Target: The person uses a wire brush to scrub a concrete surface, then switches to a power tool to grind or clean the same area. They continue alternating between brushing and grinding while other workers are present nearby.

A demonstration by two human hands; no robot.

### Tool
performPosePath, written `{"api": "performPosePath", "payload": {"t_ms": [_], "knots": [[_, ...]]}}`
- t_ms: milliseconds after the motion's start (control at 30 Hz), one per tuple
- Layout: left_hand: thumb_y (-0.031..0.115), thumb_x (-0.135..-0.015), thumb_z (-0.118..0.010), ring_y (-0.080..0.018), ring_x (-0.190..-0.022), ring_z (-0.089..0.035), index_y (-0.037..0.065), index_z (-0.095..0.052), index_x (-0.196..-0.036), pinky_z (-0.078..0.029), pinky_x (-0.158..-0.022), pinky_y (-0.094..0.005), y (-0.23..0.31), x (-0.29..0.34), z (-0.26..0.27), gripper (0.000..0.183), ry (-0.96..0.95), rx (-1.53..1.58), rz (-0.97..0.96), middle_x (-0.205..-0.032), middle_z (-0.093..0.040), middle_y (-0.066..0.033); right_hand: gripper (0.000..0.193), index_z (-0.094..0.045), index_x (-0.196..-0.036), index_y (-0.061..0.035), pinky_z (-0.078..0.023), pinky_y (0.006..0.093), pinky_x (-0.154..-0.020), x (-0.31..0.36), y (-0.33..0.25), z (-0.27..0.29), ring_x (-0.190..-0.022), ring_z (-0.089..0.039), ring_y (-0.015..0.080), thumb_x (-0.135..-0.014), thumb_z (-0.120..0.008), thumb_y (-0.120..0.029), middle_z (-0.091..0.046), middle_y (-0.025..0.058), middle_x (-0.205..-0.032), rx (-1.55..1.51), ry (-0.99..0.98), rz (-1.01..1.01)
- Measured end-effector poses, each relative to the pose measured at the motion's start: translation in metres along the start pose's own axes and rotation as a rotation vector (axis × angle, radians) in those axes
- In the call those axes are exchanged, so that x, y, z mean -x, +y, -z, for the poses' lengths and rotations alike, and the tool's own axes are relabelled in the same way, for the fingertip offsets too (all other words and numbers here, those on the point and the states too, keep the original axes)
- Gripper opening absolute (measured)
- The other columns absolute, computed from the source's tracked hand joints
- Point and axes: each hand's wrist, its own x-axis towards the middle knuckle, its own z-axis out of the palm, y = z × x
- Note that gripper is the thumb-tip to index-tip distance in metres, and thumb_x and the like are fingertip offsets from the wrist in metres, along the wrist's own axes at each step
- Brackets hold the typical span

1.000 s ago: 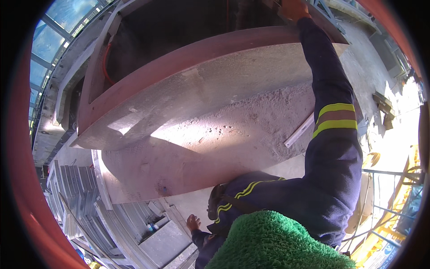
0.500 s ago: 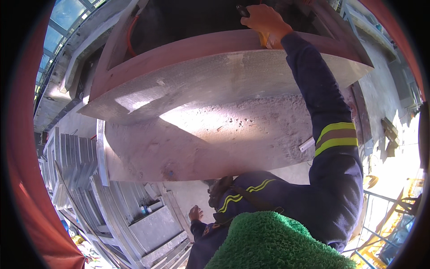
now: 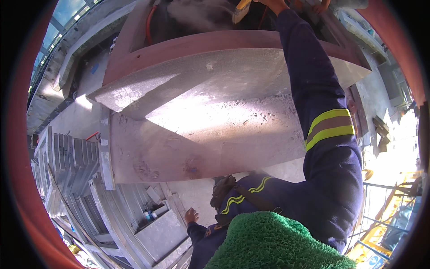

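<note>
At the top edge, my right hand (image 3: 274, 3) is partly cut off by the picture, closed on a paintbrush (image 3: 241, 12) with a yellow band and pale bristles. The brush is over the dark opening of a large box-like form with a dusty reddish rim (image 3: 201, 41). My right arm stretches across that rim and the pale front wall (image 3: 215, 67). Low beside my body hangs my left hand (image 3: 191, 216), fingers loosely apart and nothing seen in it. Pale dust (image 3: 197, 11) drifts inside the opening.
Another person's hand (image 3: 320, 7) rests by the form's far right. A dusty ledge (image 3: 233, 148) lies between me and the wall. Metal frames (image 3: 76, 157) are stacked at left, near small bottles (image 3: 150, 215). A red hose (image 3: 148, 24) bends inside the opening.
My right hand has lifted the brush off the rim and moved it farther away and left over the opening. Dust has appeared there. The other person's hand shows more clearly.
</note>
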Motion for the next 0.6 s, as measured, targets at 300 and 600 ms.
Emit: {"api": "performPosePath", "payload": {"t_ms": [300,600], "knots": [[0.046,-0.1,-0.056,-0.039,-0.112,-0.067,0.01,-0.048,-0.147,-0.052,-0.092,-0.0539,-0.033,-0.036,0.058,0.06,-0.012,0.163,0.217,-0.142,-0.059,-0.0164,0.049,-0.074,-0.114,-0.0082,-0.055,0.0475,-0.094,0.064,0.074,0.029,-0.103,-0.072,0.0383,-0.087,-0.068,-0.048,-0.075,0.0215,-0.105,0.679,-0.502,0.125],[0.045,-0.099,-0.062,-0.0357,-0.1,-0.07,0.009,-0.056,-0.134,-0.055,-0.075,-0.0484,0.092,-0.062,0.026,0.051,-0.169,-0.187,-0.086,-0.124,-0.068,-0.014,0.058,-0.076,-0.112,-0.0086,-0.059,0.0468,-0.085,0.039,-0.012,-0.02,-0.099,-0.074,0.037,-0.086,-0.07,-0.061,-0.077,0.0171,-0.099,0.019,-0.062,-0.016]]}}
